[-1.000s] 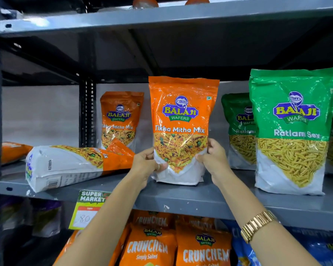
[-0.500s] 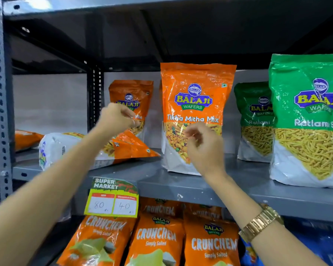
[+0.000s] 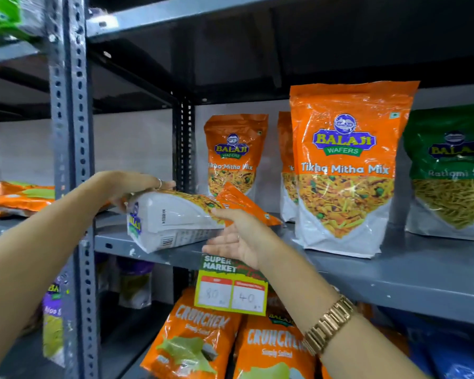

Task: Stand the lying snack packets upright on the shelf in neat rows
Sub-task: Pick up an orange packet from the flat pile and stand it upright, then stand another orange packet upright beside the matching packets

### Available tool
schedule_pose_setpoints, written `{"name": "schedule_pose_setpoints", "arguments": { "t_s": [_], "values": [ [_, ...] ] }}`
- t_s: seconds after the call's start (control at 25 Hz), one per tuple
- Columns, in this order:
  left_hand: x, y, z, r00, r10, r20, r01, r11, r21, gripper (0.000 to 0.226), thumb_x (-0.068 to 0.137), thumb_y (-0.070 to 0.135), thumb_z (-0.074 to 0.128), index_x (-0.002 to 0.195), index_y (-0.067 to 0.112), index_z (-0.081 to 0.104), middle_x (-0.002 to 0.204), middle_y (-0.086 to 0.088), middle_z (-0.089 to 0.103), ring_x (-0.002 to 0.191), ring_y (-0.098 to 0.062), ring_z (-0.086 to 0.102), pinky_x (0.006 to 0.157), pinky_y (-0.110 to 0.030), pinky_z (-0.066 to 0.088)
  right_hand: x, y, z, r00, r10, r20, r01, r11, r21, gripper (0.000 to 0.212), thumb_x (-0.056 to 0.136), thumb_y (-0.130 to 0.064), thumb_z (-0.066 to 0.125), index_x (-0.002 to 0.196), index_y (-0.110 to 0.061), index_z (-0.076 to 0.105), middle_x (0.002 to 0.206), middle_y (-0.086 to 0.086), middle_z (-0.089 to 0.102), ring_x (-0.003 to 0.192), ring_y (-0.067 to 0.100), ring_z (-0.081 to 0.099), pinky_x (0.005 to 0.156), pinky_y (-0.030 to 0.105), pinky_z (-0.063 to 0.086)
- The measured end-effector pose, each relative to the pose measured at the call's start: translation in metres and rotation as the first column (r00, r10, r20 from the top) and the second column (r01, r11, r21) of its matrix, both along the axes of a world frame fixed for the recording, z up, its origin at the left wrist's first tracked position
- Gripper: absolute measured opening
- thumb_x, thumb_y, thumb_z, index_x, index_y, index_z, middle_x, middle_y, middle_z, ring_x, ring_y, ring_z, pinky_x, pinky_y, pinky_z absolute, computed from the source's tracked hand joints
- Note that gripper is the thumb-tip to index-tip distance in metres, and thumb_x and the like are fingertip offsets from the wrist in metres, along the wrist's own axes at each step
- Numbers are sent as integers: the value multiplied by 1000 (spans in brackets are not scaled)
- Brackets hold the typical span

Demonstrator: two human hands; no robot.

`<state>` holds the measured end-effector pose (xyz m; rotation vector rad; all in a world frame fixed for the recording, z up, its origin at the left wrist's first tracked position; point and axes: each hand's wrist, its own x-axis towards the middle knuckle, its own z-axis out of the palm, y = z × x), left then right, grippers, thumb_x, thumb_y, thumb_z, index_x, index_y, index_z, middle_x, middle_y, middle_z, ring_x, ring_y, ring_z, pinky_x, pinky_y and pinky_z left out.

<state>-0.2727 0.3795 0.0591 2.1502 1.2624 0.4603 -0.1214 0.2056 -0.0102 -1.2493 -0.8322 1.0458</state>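
- The left hand (image 3: 132, 187) lies flat on top of the lying packet (image 3: 175, 220), fingers stretched out and close together, with a ring on one finger.
- The right hand (image 3: 238, 239) is open, palm up, fingers spread a little. Its thumb touches the front side of the lying packet, and the fingers reach under the packet's edge.
- The lying packet rests on its side on the grey shelf (image 3: 394, 274), between the two hands. Its white bottom end faces out and shows a blue "BALAJI" logo and a barcode. The orange top end points to the back.
- Just right of the right hand stands a big orange packet (image 3: 345, 170). It says "BALAJI WAFERS" and "Tikha Mitha Mix".
- Behind the hands stands another orange packet (image 3: 234, 154) with the same words.
- Far right of the right hand is a green packet (image 3: 449, 170) with "BALAJI" on it. The rest of the words are too blurry to read fully.
- Right under the right hand hangs a price tag (image 3: 230, 288). It says "SUPER MARKET", "80" and "40".
- Below the hands are orange bags (image 3: 200, 337) that say "CRUNCHEM Simply Salted".
- The right wrist wears a gold watch (image 3: 329, 324).
- Left of the left hand, more orange packets (image 3: 14, 198) lie flat on the next shelf.
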Motion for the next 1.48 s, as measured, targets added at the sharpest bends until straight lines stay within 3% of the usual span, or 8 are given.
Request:
{"name": "schedule_pose_setpoints", "arguments": {
  "t_s": [0.12,0.28,0.4,0.68,0.8,0.96,1.2,1.48],
  "values": [
    [-5,15,-12,988,-116,100,136,964,-227,70,68,60,60,110,5,62,117,-18,66,111,-36,58,106,-48,38,-1,10,-1,989,9,-149,-6,1000,20,52,79,-24,67,123,-9,44,123,34,50,101,40,62,62,31,58],
    [-1,20,-21,971,-147,186,183,963,-197,49,79,49,55,100,6,65,102,-17,71,91,-29,65,91,-39,51,-9,20,-2,973,-39,-227,61,994,90,43,78,-16,69,115,-6,48,131,29,49,115,38,55,85,37,52],
    [-5,14,-25,971,-124,204,144,986,-85,40,79,46,57,92,10,65,97,-16,68,83,-26,59,80,-34,47,-18,23,-5,971,-87,-224,120,983,137,49,79,-12,68,121,-2,46,132,20,51,116,35,54,96,41,48],
    [-25,-23,-37,847,-97,523,79,995,57,51,62,35,77,99,1,67,93,-16,71,79,-26,64,82,-38,54,-36,14,-6,983,-124,-134,152,963,222,39,85,-3,58,122,-4,46,117,14,57,108,32,58,82,44,52],
    [-39,-43,-56,757,-119,642,46,990,130,35,62,31,77,88,9,72,72,-3,75,64,-18,68,58,-27,55,-40,6,-16,975,-211,64,178,925,336,28,83,-6,59,108,-12,48,118,12,59,106,27,58,90,44,51],
    [-47,-71,-80,602,-159,783,-15,978,210,9,71,18,73,79,17,71,62,12,74,58,-5,69,50,-16,52,-39,-9,-22,922,-262,284,112,885,452,30,82,-11,61,110,-18,52,116,7,62,108,23,59,94,42,49],
    [-44,-100,-96,440,-148,886,-69,978,198,10,76,15,69,85,18,71,74,7,76,71,-14,71,67,-29,58,-36,-23,-16,907,-260,330,41,836,547,29,81,-10,63,99,-31,54,98,-7,64,99,13,60,80,26,49],
    [-30,-95,-64,332,-263,906,-38,956,291,16,65,29,72,81,24,71,72,12,76,71,-10,72,58,-24,57,-26,-17,16,874,-362,323,79,763,642,33,79,-6,64,106,-24,55,107,3,66,104,21,60,90,40,50]
  ]
}}
